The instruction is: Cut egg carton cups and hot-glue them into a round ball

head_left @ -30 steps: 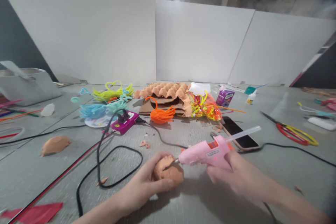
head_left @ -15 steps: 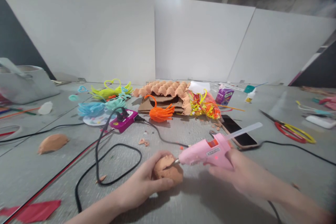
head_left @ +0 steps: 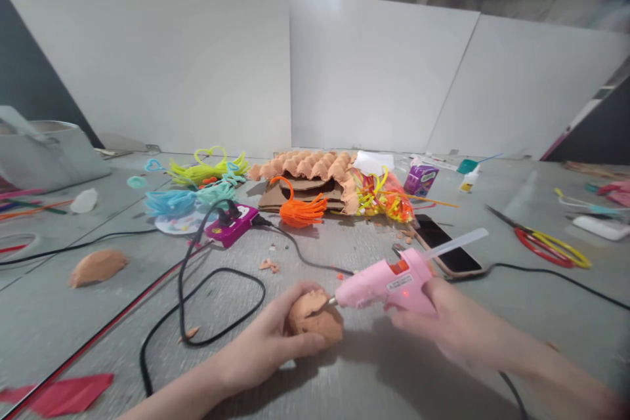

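My left hand (head_left: 278, 335) is wrapped round a rounded orange-brown piece of egg-carton-like material (head_left: 319, 325), which has a split across its top. In my right hand (head_left: 433, 315) is a pink hot glue gun (head_left: 384, 282), its small light glowing red. A clear glue stick (head_left: 457, 243) juts from the gun's back end. The metal nozzle points left and sits at the split, seeming to touch it. Behind my hands, an orange pipe-cleaner swan (head_left: 302, 210) stands before a bumpy egg carton (head_left: 310, 164) with brown cardboard under it.
A purple power adapter (head_left: 233, 226) with black cables lies left of centre. Further left is another orange-brown piece (head_left: 98, 268). A phone (head_left: 445, 246) and red-yellow scissors (head_left: 546, 243) lie to the right. Blue pipe cleaners (head_left: 170, 203) and a purple box (head_left: 420, 178) stand further back.
Almost nothing differs. Both hands, the held piece and the glue gun keep practically the same places, with the nozzle still at the split.
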Action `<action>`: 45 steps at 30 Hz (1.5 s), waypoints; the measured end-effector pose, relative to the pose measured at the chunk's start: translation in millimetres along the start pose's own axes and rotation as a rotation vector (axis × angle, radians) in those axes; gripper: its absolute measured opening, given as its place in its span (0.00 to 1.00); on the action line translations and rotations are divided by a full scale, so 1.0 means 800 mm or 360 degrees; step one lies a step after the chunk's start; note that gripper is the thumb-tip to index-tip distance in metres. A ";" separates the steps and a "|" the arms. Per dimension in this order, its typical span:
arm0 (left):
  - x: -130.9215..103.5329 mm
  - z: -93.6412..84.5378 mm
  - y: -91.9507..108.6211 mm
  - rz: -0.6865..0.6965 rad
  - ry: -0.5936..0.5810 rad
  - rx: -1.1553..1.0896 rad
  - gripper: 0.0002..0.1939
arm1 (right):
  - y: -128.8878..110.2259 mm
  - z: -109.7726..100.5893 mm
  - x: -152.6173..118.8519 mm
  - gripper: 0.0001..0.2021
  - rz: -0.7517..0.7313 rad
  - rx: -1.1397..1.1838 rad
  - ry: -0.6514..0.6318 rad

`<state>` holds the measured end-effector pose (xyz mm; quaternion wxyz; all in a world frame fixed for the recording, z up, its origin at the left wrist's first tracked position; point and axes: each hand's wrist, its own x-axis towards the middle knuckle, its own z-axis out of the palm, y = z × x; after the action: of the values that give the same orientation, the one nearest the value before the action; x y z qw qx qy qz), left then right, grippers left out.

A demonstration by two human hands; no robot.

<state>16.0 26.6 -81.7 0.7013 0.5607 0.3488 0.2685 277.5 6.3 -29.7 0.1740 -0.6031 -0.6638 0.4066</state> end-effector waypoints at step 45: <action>-0.002 -0.002 0.003 -0.0008 -0.0082 -0.0019 0.24 | -0.012 0.003 0.000 0.12 0.0329 -0.0034 0.0003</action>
<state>14.2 27.0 -79.4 0.7140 0.5625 0.3304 0.2543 269.4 6.3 -24.4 0.1254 -0.6706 -0.6022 0.4147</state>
